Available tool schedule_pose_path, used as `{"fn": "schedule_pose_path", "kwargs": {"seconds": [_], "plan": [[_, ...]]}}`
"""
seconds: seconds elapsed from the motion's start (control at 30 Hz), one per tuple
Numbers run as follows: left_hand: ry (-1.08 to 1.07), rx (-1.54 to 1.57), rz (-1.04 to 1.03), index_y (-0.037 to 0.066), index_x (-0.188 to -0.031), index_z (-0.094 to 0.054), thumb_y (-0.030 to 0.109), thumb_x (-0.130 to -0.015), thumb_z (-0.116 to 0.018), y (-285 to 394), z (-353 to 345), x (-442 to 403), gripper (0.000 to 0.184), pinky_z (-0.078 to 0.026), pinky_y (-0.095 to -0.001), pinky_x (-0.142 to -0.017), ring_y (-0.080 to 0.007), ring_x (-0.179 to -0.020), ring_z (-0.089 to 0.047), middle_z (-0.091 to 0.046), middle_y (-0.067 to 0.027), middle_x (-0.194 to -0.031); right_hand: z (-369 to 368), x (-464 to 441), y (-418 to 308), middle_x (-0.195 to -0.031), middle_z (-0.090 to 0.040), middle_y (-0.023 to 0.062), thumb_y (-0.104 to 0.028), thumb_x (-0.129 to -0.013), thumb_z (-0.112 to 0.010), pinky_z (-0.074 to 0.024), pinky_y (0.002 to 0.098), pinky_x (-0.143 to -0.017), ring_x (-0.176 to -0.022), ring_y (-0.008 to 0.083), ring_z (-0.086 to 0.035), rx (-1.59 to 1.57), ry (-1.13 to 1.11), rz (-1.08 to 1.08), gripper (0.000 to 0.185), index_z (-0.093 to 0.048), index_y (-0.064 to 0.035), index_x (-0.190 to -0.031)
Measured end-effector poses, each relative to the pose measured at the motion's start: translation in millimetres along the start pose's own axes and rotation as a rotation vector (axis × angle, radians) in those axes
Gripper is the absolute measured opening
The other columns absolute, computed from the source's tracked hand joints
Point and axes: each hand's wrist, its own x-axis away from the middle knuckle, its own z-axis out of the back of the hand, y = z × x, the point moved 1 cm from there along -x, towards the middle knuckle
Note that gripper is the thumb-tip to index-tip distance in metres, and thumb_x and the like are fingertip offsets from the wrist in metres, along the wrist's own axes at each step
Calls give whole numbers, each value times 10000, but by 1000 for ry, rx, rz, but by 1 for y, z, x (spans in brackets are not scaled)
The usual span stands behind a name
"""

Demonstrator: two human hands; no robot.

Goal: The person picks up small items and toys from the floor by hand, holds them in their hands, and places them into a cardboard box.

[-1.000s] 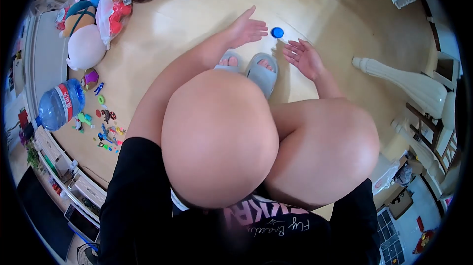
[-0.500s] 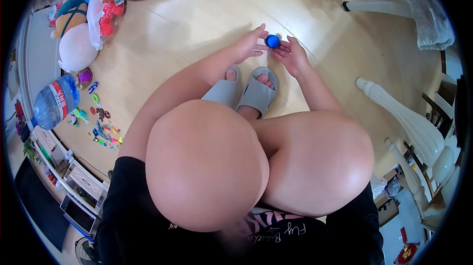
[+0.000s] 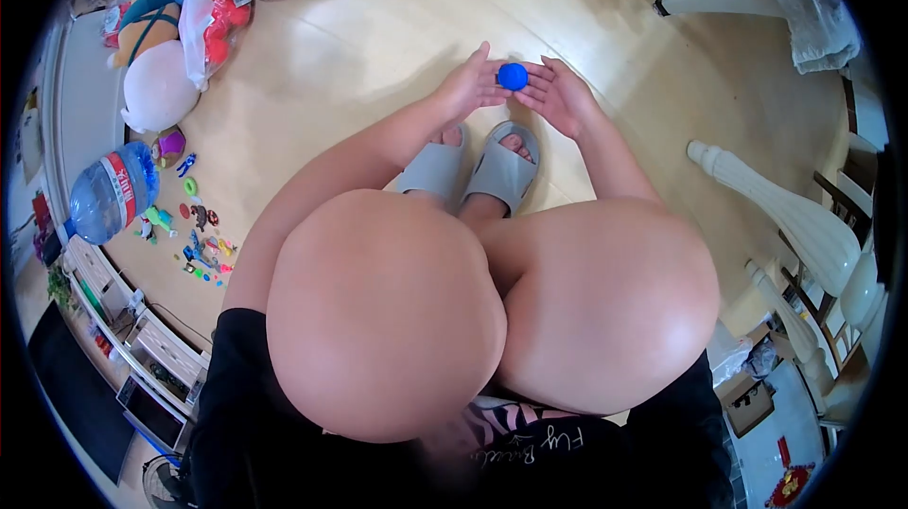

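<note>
A small round blue object [image 3: 513, 77], like a bottle cap, sits between my two hands just past my feet. My left hand [image 3: 466, 85] reaches it from the left, thumb raised and fingers stretched to its edge. From the other side my right hand [image 3: 565, 102] turns its palm up, with fingertips against the object. Both sets of fingers meet around and seemingly beneath it, so they hold it together. Its underside is hidden.
Grey slippers [image 3: 504, 166] are on my feet. To the left lie small toys [image 3: 199, 249], a large water bottle [image 3: 109, 192] and plush toys [image 3: 161, 88]. White furniture legs [image 3: 771, 206] stand at the right.
The blue object has shifted slightly left and looks a little larger. My left fingers have moved in to it, and my right palm has turned further upward.
</note>
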Motion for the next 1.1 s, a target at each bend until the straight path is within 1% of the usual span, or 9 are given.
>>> {"fn": "schedule_pose_path", "kwargs": {"seconds": [0.2, 0.33, 0.4, 0.53, 0.6, 0.8, 0.83, 0.97, 1.1], "plan": [[54, -113, -34, -13, -1470, -317, 661, -967, -253, 29, -13, 53, 842, -319, -405, -1117, -296, -1305, -449, -449, -193, -1427, -31, 29, -15, -1208, -601, 169, -369, -1022, -339, -485, 407, -966, -1093, 264, -591, -20, -178, -76, 488, -505, 25, -1258], [73, -130, -125, -35, -1450, -333, 646, -967, -303, 96, -27, 107, 836, -341, -403, -1109, -302, -1298, -464, -463, -215, -1404, -84, 76, -48, -1222, -602, 156, -345, -1035, -292, -485, 406, -978, -1100, 267, -596, -130, -303, 54, 480, -501, 21, -1264], [42, -101, -184, -37, -1406, -395, 594, -979, -361, 137, -49, 143, 763, -414, -384, -1063, -280, -1235, -521, -519, -200, -1336, -110, 104, -73, -1219, -599, 156, -356, -1034, -293, -481, 401, -981, -1096, 268, -583, -10, -369, 200, 490, -492, 21, -1276], [-119, -196, -365, -50, -1365, -437, 534, -991, -404, 203, -109, 243, 694, -437, -368, -1056, -261, -1181, -556, -540, -187, -1298, -186, 214, -114, -1159, -606, 152, -318, -1020, -349, -478, 393, -933, -1054, 253, -569, 89, -344, 431, 424, -527, 19, -1205], [-52, -148, -467, -62, -1367, -424, 501, -998, -406, 211, -133, 287, 674, -439, -370, -1053, -267, -1162, -563, -525, -186, -1309, -215, 263, -112, -1130, -606, 147, -285, -1010, -370, -465, 398, -929, -1032, 250, -559, 12, -351, 536, 379, -542, 20, -1154], [72, 218, -679, -67, -1380, -403, 424, -1016, -361, 139, -152, 381, 613, -369, -371, -1095, -267, -1225, -505, -524, -183, -1321, -264, 302, -22, -1136, -585, 166, -190, -969, -381, -429, 400, -958, -1017, 270, -538, -380, -421, 603, 304, -531, 33, -1112], [81, 261, -722, -84, -1411, -358, 437, -1004, -335, 119, -148, 382, 662, -201, -367, -1170, -269, -1328, -371, -432, -206, -1416, -263, 294, -2, -1158, -576, 178, -173, -965, -375, -421, 409, -984, -1062, 282, -532, -441, -462, 585, 313, -516, 46, -1139], [179, 357, -887, -101, -1435, -291, 440, -1002, -318, 52, -143, 382, 694, -129, -361, -1190, -257, -1408, -263, -324, -214, -1500, -249, 273, 68, -1222, -559, 205, -190, -977, -343, -394, 441, -1039, -1158, 311, -512, -592, -565, 494, 360, -486, 61, -1193], [174, 536, -870, -87, -1408, -358, 410, -1011, -310, 17, -127, 354, 638, -196, -377, -1176, -268, -1349, -350, -385, -180, -1476, -229, 274, 84, -1141, -615, 151, -222, -957, -361, -432, 390, -963, -1059, 265, -561, -613, -506, 411, 333, -550, 0, -1119]]}}
